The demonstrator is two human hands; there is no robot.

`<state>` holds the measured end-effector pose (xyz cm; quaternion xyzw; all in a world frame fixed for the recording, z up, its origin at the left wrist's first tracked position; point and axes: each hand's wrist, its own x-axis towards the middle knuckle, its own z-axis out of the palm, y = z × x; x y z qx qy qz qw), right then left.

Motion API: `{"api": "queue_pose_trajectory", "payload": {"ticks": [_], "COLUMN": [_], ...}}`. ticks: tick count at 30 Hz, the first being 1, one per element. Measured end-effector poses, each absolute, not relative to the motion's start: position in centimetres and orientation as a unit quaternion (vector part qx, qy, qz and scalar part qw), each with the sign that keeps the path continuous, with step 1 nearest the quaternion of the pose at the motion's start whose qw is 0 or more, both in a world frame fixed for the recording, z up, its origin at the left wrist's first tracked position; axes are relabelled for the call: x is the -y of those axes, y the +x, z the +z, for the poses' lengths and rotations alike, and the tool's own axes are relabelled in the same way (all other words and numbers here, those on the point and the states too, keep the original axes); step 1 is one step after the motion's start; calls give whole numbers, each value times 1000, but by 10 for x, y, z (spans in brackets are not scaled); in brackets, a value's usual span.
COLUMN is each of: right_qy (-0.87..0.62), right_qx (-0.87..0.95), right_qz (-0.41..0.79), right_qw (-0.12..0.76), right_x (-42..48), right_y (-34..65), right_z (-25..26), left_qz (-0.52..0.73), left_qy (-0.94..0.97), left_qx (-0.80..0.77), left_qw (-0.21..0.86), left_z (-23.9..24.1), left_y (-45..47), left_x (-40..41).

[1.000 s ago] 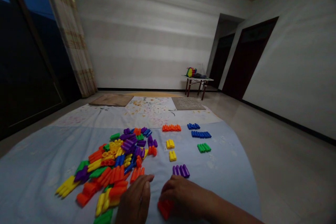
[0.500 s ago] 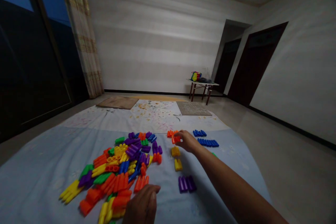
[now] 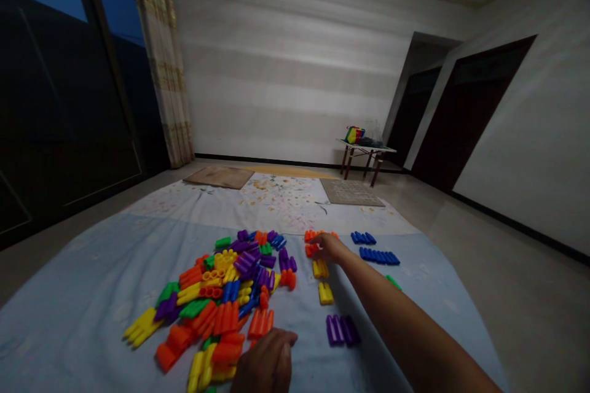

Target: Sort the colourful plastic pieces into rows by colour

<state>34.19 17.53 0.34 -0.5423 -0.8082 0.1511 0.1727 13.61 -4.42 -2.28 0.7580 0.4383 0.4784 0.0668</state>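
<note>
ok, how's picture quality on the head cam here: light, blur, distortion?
Head view: dim bluish light, no glare; horizontal banding on the back wall; wide-angle bowing along the window frame; right hand at the orange blocks slightly soft; left hand dark, cropped by the bottom edge; block pile colours readable.

Open sheet (image 3: pixel 302 313) between block pile (image 3: pixel 225 295) and yellow blocks (image 3: pixel 321 269)

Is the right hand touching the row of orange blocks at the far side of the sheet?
Touching. In the head view, the right hand lies against the orange blocks, its fingers on them, and no gap shows between them.
</note>
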Motion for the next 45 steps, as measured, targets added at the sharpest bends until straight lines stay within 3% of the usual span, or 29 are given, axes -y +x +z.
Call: {"api": "queue_pose_trajectory", "payload": {"ticks": [7, 14, 22, 27, 33, 39, 45], "right_qy": [-530, -526, -568, -583, -586, -556, -513], "right_qx": [796, 764, 769, 780, 780, 783, 812], "right_qz": [145, 133, 50, 32, 23, 26, 76], "right_qw": [254, 350, 290, 225, 218, 278, 267], "right_x": [-142, -83, -61, -59, -59, -59, -61], "right_y": [352, 367, 403, 409, 412, 394, 328], "right_z": [20, -14, -55, -57, -55, -33, 1], "left_qz": [416, 372, 316, 272, 265, 249, 268], "left_qy": [809, 840, 838, 842, 849, 861, 840], "left_qx": [-413, -379, -366, -351, -360, -351, -435], "left_qw": [42, -109, -252, -307, -281, -271, -180], "left_z": [-25, -36, -76, -76, -67, -57, -24], "left_y": [137, 142, 151, 154, 154, 155, 139], "left_x": [42, 40, 38, 43, 49, 52, 44]}}
